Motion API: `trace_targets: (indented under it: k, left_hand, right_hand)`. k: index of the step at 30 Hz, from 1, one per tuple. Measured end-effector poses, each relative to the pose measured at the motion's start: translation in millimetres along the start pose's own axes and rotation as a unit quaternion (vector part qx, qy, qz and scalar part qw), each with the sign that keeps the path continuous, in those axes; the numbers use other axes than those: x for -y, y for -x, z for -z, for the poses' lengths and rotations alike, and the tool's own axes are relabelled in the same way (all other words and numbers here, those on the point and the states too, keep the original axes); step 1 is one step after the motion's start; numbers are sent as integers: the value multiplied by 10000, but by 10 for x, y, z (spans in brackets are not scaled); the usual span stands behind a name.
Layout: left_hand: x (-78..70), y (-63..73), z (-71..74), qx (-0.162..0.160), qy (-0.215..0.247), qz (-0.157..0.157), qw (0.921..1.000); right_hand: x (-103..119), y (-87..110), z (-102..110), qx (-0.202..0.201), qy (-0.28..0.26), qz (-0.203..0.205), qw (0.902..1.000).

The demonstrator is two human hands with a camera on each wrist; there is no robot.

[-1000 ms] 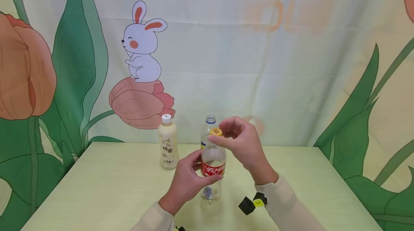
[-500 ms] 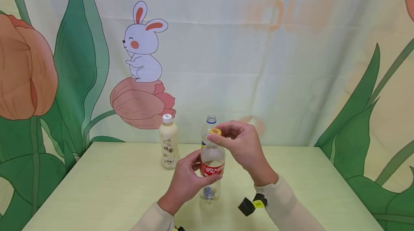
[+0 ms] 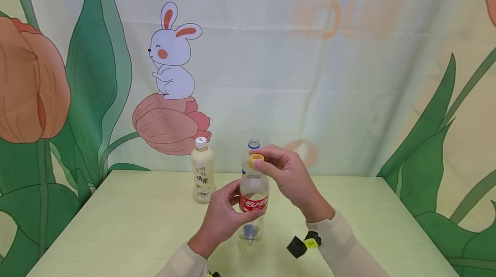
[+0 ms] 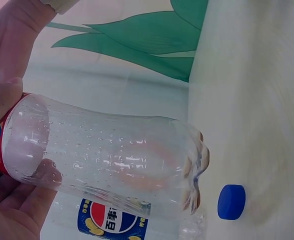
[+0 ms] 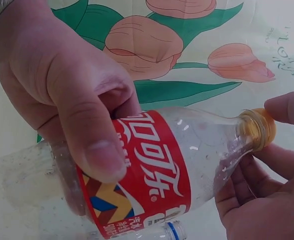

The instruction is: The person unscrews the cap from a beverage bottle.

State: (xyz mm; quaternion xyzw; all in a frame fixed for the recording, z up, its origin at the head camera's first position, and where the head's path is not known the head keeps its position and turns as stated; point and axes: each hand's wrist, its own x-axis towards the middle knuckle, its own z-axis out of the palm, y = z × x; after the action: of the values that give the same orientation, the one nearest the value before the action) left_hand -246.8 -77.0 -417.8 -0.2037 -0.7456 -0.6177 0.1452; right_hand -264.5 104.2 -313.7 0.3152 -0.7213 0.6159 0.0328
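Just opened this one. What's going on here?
A person is working on a clear red-labelled bottle. The left hand grips it around the label while the right hand pinches the yellow cap at its mouth; how tightly the cap sits can't be told. Behind it is a blue-labelled bottle with an open mouth, and a blue cap lies on the table. Off to the left stands a cream-coloured bottle, its white cap on.

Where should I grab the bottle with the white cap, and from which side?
Probably round the middle of the white-capped bottle, coming from the left: it stands upright with a tall, rounded body, while the left hand and the red-labelled bottle are to its right.
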Motion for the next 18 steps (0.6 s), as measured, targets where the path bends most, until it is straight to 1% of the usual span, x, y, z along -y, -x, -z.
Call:
trace_targets:
  k: [6, 9, 12, 15, 18]
  left_hand:
    - [-6, -4, 2, 4, 5, 18, 10000]
    - [-4, -3, 7, -12, 35, 41, 10000]
    - [-4, -1, 12, -27, 50, 65, 10000]
    - [-9, -2, 10, -12, 34, 90, 10000]
    - [-16, 2, 6, 8, 16, 168, 9999]
  right_hand:
    - [-36, -4, 15, 344, -16, 67, 9994]
    - [-35, -3, 17, 376, -23, 8, 9993]
    - [-25, -3, 11, 110, 27, -129, 9999]
    - [-8, -6, -9, -386, 21, -323, 9987]
    - [15, 0, -45, -833, 55, -454, 9955]
